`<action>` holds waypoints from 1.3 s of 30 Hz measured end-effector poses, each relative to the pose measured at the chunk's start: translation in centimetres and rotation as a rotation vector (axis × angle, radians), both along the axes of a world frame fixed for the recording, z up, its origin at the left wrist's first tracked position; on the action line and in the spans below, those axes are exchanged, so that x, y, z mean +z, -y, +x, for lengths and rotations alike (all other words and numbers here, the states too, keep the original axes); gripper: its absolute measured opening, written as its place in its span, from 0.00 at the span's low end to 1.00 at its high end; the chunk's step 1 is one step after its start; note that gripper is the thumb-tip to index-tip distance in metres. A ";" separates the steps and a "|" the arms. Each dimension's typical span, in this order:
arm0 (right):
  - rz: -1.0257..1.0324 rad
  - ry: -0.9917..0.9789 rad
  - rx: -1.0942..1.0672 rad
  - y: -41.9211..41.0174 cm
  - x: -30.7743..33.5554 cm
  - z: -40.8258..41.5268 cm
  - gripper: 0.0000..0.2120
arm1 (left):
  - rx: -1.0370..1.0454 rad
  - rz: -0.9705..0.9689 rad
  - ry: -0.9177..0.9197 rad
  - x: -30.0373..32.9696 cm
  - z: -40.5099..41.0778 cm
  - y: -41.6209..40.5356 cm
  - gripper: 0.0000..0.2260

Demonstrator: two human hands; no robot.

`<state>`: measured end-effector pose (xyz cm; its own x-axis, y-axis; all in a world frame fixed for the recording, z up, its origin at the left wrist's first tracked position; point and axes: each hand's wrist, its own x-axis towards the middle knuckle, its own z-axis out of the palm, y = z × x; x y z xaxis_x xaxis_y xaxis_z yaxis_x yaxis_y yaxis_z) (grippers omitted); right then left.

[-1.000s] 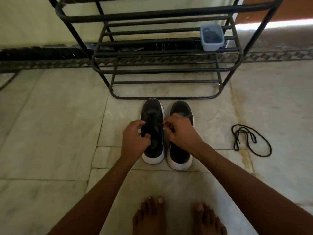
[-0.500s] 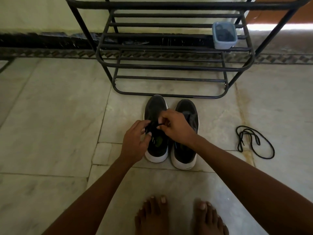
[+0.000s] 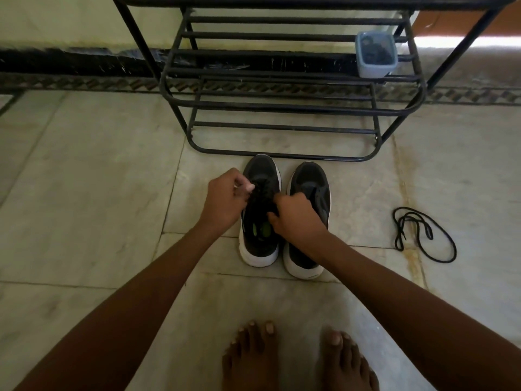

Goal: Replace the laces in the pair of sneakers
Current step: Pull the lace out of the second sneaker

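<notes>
Both hands have shifted on the left sneaker (image 3: 260, 215): left hand (image 3: 225, 198) now pinches its lace higher, right hand (image 3: 296, 218) grips lower, so unlacing is advancing.

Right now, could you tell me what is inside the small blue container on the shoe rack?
The blue container on the rack holds something dark, seen from above. What it is cannot be made out, and anything beneath that dark top layer is covered.
</notes>
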<state>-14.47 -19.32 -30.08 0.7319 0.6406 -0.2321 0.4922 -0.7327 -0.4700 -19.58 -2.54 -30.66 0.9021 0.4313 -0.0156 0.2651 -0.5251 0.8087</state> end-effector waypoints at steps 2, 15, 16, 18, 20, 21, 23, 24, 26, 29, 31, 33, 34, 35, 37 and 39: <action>-0.015 0.021 0.020 0.0 0.1 0.0 0.09 | 0.132 -0.254 -0.097 0.0 0.1 0.4 0.07; 0.003 0.018 0.026 -0.1 0.4 0.1 0.07 | 0.213 -0.605 0.108 3.1 -1.7 -1.6 0.09; 0.013 0.015 0.022 -0.1 0.3 0.1 0.07 | 0.253 -0.469 0.007 2.7 -1.9 -1.7 0.08; 0.039 -0.012 0.012 0.0 0.0 0.1 0.09 | 0.213 -0.209 -0.210 2.0 -2.5 -1.5 0.06; 0.068 -0.066 -0.003 0.2 -0.2 0.4 0.10 | 0.096 -0.091 -0.331 1.1 -3.3 -1.0 0.03; 0.082 -0.079 -0.007 0.4 -0.2 0.6 0.11 | 0.074 -0.049 -0.340 1.1 -3.6 -0.5 0.01; 0.152 -0.068 -0.015 0.6 -0.1 1.2 0.11 | 0.090 0.048 -0.274 0.8 -4.0 0.0 0.11; 0.205 -0.052 -0.018 0.6 0.0 1.5 0.09 | 0.085 0.111 -0.218 0.8 -4.0 0.2 0.17; 0.271 -0.022 0.005 0.5 0.2 2.0 0.06 | 0.014 0.196 -0.132 1.0 -3.8 0.4 0.23; 0.253 -0.002 0.098 -0.3 0.4 2.8 0.10 | -0.053 0.176 -0.129 1.3 -3.3 0.7 0.15; 0.239 0.007 0.138 -1.0 0.2 3.3 0.11 | -0.077 0.205 -0.122 1.3 -3.1 1.1 0.12; 0.220 -0.009 0.152 -1.6 -0.1 3.8 0.10 | -0.109 0.273 -0.084 1.3 -3.0 1.5 0.10; 0.207 -0.024 0.159 -1.8 -0.2 4.0 0.09 | -0.118 0.305 -0.064 1.1 -3.0 1.6 0.09; 0.197 -0.033 0.165 -1.9 -0.3 4.2 0.08 | -0.115 0.321 -0.045 1.0 -3.0 1.7 0.08; 0.183 -0.025 0.191 -2.0 -0.6 4.4 0.07 | -0.086 0.300 -0.037 0.8 -3.0 1.9 0.08; 0.187 0.030 0.245 -2.0 -1.2 4.2 0.07 | -0.059 0.280 -0.038 0.6 -3.1 1.9 0.09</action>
<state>-10.31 -17.35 -31.26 0.5550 0.8285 -0.0748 0.6592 -0.4928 -0.5680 -22.69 -4.43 -30.05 0.9266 0.3708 0.0621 0.2552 -0.7416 0.6204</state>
